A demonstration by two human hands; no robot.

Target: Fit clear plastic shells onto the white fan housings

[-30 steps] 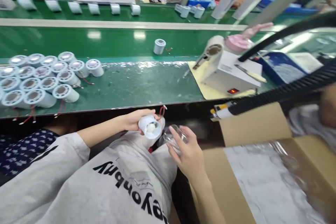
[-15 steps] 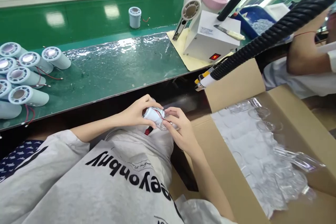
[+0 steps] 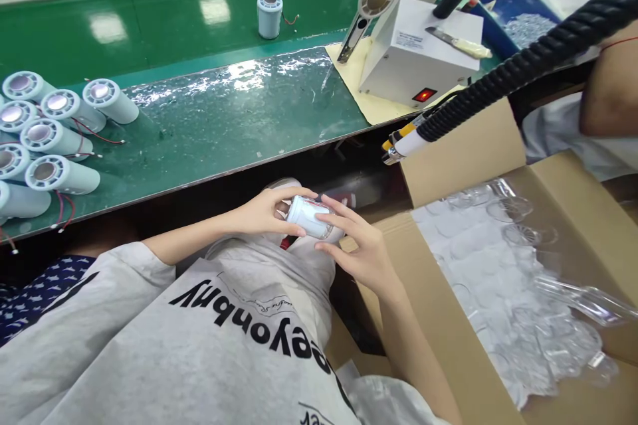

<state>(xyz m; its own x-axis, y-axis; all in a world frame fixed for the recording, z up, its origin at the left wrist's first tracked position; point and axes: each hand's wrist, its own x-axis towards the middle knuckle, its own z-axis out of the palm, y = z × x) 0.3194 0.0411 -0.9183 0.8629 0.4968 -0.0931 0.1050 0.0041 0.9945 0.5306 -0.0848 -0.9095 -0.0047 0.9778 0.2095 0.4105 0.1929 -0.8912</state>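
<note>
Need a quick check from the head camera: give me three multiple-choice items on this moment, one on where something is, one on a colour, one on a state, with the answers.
1. Where is the single upright pale cylinder with red wires?
A. On the green belt beyond the glossy mat
B. Inside the cardboard box
C. On top of the white machine

2. What colour is the lit switch on the white box-shaped machine?
A. Blue
B. Red
C. Green

3. How is the small white cylindrical part being held?
A. Lying alone on the bench
B. In the right hand only
C. Between both hands

Answers:
1. A: the single upright pale cylinder stands alone on the green belt.
2. B: the lit switch on the white box-shaped machine glows red.
3. C: left hand and right hand both grip the small white cylindrical part.
</note>
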